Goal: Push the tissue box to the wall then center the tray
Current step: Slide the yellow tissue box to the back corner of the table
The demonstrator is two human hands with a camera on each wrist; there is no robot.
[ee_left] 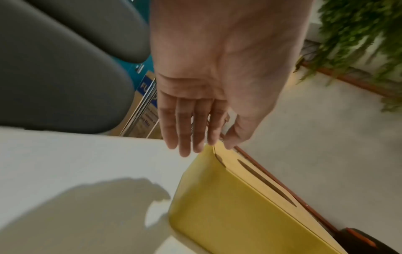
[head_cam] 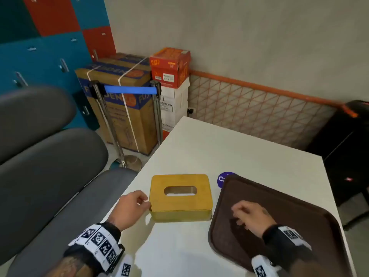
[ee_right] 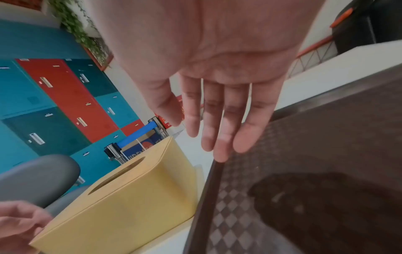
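Note:
A yellow tissue box [head_cam: 180, 196] with an oval slot stands near the front left of the white table [head_cam: 219, 144]. My left hand [head_cam: 146, 202] is at its left near corner. In the left wrist view the straight fingers [ee_left: 185, 137] touch the end of the tissue box [ee_left: 228, 206], with the thumb at its top edge. A dark brown tray [head_cam: 289, 206] lies askew at the front right, overhanging the table's edge. My right hand [head_cam: 236, 212] hovers over its left part, fingers relaxed and holding nothing. The right wrist view shows that hand [ee_right: 208, 142] above the tray [ee_right: 326, 154], beside the box [ee_right: 130, 206].
A round purple sticker [head_cam: 224, 178] is partly under the tray's far corner. Grey chairs [head_cam: 50, 156] stand close on the left. Beyond the table are cardboard boxes [head_cam: 119, 96], a belt stanchion [head_cam: 129, 89], the lattice-panelled wall [head_cam: 259, 108] and a black speaker [head_cam: 349, 146].

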